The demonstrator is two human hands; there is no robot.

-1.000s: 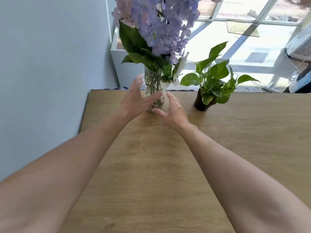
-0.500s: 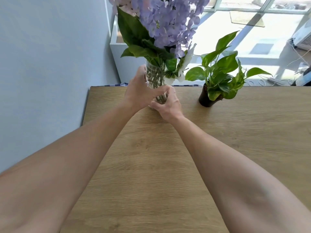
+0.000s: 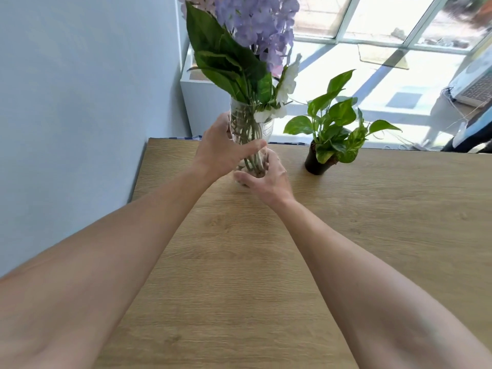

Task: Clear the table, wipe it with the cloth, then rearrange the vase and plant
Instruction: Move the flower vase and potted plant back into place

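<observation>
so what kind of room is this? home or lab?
Probably a home or office corner by a big window. A wooden table stands against a pale wall, holding a glass vase of flowers and a small potted plant; sunlit floor beyond.

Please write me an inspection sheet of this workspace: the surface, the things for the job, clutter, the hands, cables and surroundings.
Surface: wooden table, bare except for two items at the far edge.
Job's things: glass vase of purple flowers, upright; potted plant in a dark pot to its right, apart from it. Cloth: nothing seen.
Clutter: nothing seen.
Hands: left hand wraps the vase's side; right hand cups its base.
Cables: thin cords on the floor at right, off the table.
Surroundings: pale wall at left; sunlit windows beyond.
</observation>
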